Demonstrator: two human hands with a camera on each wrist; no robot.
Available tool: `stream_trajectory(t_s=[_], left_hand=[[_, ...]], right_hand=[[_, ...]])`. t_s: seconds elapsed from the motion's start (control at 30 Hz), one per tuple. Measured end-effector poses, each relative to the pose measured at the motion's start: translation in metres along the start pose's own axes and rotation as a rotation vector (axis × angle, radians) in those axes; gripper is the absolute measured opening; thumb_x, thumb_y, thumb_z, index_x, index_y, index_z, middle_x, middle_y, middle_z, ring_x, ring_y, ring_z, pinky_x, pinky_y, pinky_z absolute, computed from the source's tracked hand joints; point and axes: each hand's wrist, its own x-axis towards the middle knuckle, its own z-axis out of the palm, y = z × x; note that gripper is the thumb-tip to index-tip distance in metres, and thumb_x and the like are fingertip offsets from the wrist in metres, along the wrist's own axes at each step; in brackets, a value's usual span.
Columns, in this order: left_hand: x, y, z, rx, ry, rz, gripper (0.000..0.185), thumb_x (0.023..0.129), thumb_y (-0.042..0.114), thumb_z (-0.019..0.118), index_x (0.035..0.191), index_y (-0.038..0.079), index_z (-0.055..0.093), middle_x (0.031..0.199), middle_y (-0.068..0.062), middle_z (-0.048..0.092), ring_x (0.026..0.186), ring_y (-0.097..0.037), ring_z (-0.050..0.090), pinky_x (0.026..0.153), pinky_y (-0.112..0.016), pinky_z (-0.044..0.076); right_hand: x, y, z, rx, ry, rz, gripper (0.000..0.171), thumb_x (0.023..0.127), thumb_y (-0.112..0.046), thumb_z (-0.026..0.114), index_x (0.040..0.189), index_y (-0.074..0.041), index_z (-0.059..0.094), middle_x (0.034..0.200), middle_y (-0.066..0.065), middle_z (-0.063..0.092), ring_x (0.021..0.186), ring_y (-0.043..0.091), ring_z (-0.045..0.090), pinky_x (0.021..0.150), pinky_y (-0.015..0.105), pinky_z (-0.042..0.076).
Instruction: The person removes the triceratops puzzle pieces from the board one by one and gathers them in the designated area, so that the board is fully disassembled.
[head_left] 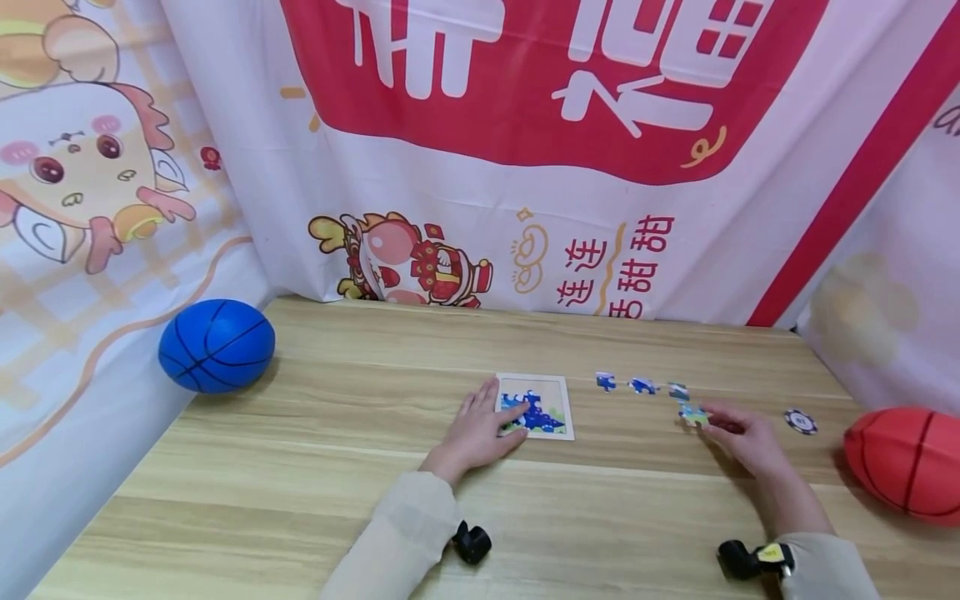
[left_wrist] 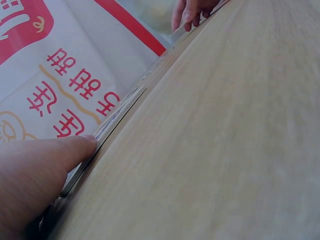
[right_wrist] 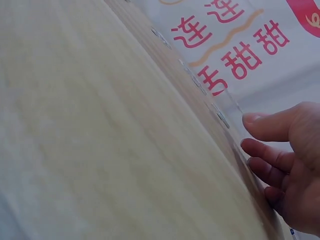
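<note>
A square jigsaw puzzle (head_left: 555,392) in a pale frame lies on the table, part of its blue and green picture filled in. Across its left side rests my left hand (head_left: 480,425), fingers extended and thumb over the lower part. To the right, my right hand (head_left: 742,433) pinches a green and blue puzzle piece (head_left: 692,414) at its right edge, just above the table. In the right wrist view that piece is seen nearly edge-on by the thumb (right_wrist: 272,125). Loose pieces lie between the hands: one blue piece (head_left: 605,382), another blue piece (head_left: 642,386) and a greyish-blue piece (head_left: 678,391).
A round black-and-white chip (head_left: 801,422) lies right of my right hand. A red ball (head_left: 907,462) sits at the table's right edge, a blue ball (head_left: 217,346) at the back left. A printed curtain (head_left: 450,183) hangs behind the wooden table (head_left: 300,467).
</note>
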Motion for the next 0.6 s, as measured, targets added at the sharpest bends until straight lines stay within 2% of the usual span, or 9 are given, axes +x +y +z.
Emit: stream_trajectory(t_s=[0.07,0.27,0.6], left_hand=[[0.000,0.000,0.001,-0.001,-0.001,-0.001,0.049,0.086,0.052,0.036,0.130,0.032,0.036,0.141,-0.018,0.002,0.128,-0.027,-0.002,0.101,-0.042,0.002],[0.000,0.000,0.001,0.001,0.000,0.002,0.049,0.086,0.052,0.036,0.131,0.032,0.036,0.141,-0.018,0.002,0.128,-0.027,-0.002,0.101,-0.043,0.001],[-0.001,0.001,0.000,0.001,0.000,-0.002,0.049,0.086,0.051,0.036,0.131,0.031,0.036,0.141,-0.018,0.002,0.128,-0.027,-0.002,0.101,-0.043,0.002]], right_hand=[[0.000,0.001,0.001,-0.005,-0.012,0.029,0.045,0.085,-0.027,0.054,0.121,-0.001,0.048,0.107,0.021,0.051,0.091,0.027,0.045,0.071,0.036,0.037],[0.002,0.006,0.006,-0.031,0.011,-0.008,0.040,0.084,-0.022,0.057,0.117,0.001,0.052,0.101,0.020,0.054,0.089,0.028,0.046,0.073,0.040,0.036],[0.004,0.007,0.010,-0.058,0.018,-0.024,0.038,0.083,-0.017,0.058,0.114,0.005,0.052,0.105,0.024,0.053,0.092,0.032,0.046,0.075,0.044,0.036]])
